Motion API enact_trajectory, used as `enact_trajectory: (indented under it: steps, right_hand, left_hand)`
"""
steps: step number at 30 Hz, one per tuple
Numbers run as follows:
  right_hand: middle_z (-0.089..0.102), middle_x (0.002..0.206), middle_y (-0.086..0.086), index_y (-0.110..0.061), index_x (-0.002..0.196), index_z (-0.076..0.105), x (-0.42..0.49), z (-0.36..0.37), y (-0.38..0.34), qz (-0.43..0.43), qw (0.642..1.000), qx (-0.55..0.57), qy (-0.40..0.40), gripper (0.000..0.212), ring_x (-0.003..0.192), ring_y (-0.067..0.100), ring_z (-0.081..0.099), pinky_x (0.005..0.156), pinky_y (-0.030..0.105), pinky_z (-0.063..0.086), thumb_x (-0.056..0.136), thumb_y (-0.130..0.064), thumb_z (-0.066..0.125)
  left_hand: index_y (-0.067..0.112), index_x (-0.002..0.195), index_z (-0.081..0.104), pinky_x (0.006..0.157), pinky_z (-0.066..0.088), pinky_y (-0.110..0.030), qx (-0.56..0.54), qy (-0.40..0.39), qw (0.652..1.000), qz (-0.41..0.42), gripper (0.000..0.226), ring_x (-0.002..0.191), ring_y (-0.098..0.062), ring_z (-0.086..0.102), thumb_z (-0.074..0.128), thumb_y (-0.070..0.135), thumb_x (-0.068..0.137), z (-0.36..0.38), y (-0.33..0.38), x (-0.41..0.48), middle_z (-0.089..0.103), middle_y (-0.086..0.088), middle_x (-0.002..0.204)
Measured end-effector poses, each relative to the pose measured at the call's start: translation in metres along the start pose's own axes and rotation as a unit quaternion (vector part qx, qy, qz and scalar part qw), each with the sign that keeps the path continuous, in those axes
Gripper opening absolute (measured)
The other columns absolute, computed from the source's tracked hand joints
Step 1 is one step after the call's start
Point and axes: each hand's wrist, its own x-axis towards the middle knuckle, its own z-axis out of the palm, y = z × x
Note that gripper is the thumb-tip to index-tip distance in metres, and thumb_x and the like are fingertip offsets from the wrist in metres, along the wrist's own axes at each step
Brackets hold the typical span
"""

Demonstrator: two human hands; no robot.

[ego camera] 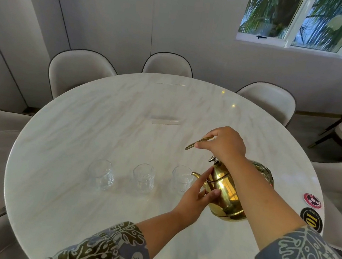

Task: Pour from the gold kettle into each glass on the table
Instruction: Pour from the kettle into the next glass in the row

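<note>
The round polished gold metal kettle point(226, 192) is tipped toward the glasses, its base lifted off the white marble-patterned round table point(125, 106), and every other place here is given from it. The right hand point(223, 145) is above the kettle's lid, fingers curled tight around the thin gold bail handle point(198, 142), which arches up and away from the body. The left hand point(198, 194) is on the kettle's near-left flank just below the spout point(196, 175), fingers held straight and close together, pads pressed flat against the metal to steady it. Judging by its rigid, mirror-smooth shell, the kettle should be stiff, slick to bare skin and fairly weighty if full, so the handle is the sound place to carry it, with the flank only for guiding the tilt; whether the metal is hot cannot be told. Three clear, textured drinking tumblers stand in a row to the kettle's left: the nearest tumbler point(181, 180) sits right at the spout tip, the middle tumbler point(143, 177) farther left, the far tumbler point(101, 174) farthest. All three look empty, and no stream shows at the spout. They are thin glass, likely fragile and easy to knock with the spout. What the kettle holds is hidden
</note>
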Motion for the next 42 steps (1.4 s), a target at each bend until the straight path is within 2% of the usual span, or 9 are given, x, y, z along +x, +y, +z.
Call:
enact_trajectory:
  steps: [3,12,23,26,31,33,36,38,42]
  right_hand:
    - [0.071,0.092,-0.001,-0.022,0.089,0.075,0.000,-0.001,-0.001,-0.002,1.000,-0.005,0.000,0.030,0.077,0.015,0.059,0.065,0.027,0.048,0.069,-0.044,0.079]
    - [0.072,0.093,0.000,-0.022,0.090,0.075,0.001,-0.001,-0.001,-0.007,1.000,-0.012,0.002,0.031,0.079,0.016,0.061,0.067,0.027,0.050,0.070,-0.044,0.079]
    - [0.072,0.093,0.000,-0.022,0.090,0.075,0.000,-0.003,0.001,-0.010,1.000,-0.007,0.006,0.029,0.078,0.016,0.061,0.063,0.025,0.047,0.070,-0.043,0.079]
    - [0.073,0.095,0.000,-0.022,0.089,0.075,-0.001,-0.004,0.003,-0.011,1.000,-0.001,0.008,0.028,0.078,0.015,0.059,0.061,0.024,0.045,0.070,-0.042,0.079]
    - [0.070,0.102,-0.001,-0.018,0.095,0.074,-0.008,-0.006,0.011,-0.012,0.999,0.032,0.030,0.032,0.086,0.016,0.059,0.071,0.029,0.047,0.072,-0.040,0.078]
    - [0.065,0.094,-0.004,-0.019,0.095,0.073,-0.011,-0.005,0.017,-0.005,0.998,0.052,0.039,0.033,0.081,0.012,0.055,0.073,0.031,0.050,0.072,-0.041,0.078]
    - [0.062,0.086,-0.009,-0.021,0.094,0.073,-0.015,-0.002,0.030,0.015,0.993,0.100,0.058,0.033,0.081,0.011,0.057,0.069,0.029,0.049,0.070,-0.043,0.079]
    - [0.062,0.089,-0.010,-0.021,0.097,0.073,-0.019,0.002,0.039,0.024,0.988,0.129,0.077,0.037,0.082,0.010,0.056,0.066,0.027,0.046,0.070,-0.045,0.079]
    - [0.071,0.098,-0.006,-0.020,0.093,0.075,-0.029,0.010,0.058,0.039,0.975,0.189,0.112,0.037,0.094,0.013,0.062,0.072,0.027,0.046,0.068,-0.045,0.080]
  left_hand:
    - [0.030,0.147,0.021,0.077,0.047,-0.002,0.000,0.002,1.000,-0.003,0.059,0.098,0.008,0.057,0.050,0.021,0.096,0.000,0.000,0.000,0.047,0.032,0.111]
    - [0.031,0.147,0.021,0.077,0.045,0.000,-0.007,0.004,1.000,0.003,0.060,0.114,-0.004,0.049,0.050,0.024,0.096,0.002,0.001,-0.001,0.044,0.027,0.118]
    - [0.032,0.147,0.020,0.076,0.045,0.000,0.004,-0.001,1.000,0.006,0.059,0.107,0.003,0.051,0.049,0.023,0.096,0.002,-0.002,0.001,0.044,0.033,0.113]
    - [0.032,0.146,0.021,0.077,0.045,-0.001,0.003,-0.004,1.000,0.010,0.058,0.111,-0.002,0.051,0.050,0.021,0.096,0.002,-0.004,0.001,0.045,0.031,0.114]
    - [0.039,0.142,0.024,0.087,0.047,-0.008,0.036,-0.012,0.999,0.005,0.057,0.116,-0.006,0.054,0.053,0.025,0.095,0.000,-0.008,0.003,0.052,0.024,0.118]
    - [0.047,0.137,0.025,0.096,0.046,-0.018,0.068,-0.014,0.998,0.006,0.055,0.119,-0.010,0.055,0.054,0.031,0.093,-0.001,-0.010,0.003,0.053,0.016,0.124]
    - [0.051,0.139,0.025,0.107,0.041,-0.034,0.120,-0.021,0.993,0.010,0.057,0.122,-0.013,0.053,0.054,0.042,0.091,-0.004,-0.015,0.005,0.047,0.007,0.140]
    - [0.054,0.139,0.023,0.113,0.034,-0.041,0.158,-0.027,0.987,0.012,0.059,0.131,-0.016,0.043,0.054,0.046,0.090,-0.008,-0.019,0.006,0.037,0.006,0.149]
    - [0.052,0.141,0.021,0.116,0.028,-0.036,0.226,-0.046,0.973,0.011,0.061,0.141,-0.018,0.028,0.055,0.042,0.091,-0.011,-0.021,0.005,0.025,0.005,0.155]
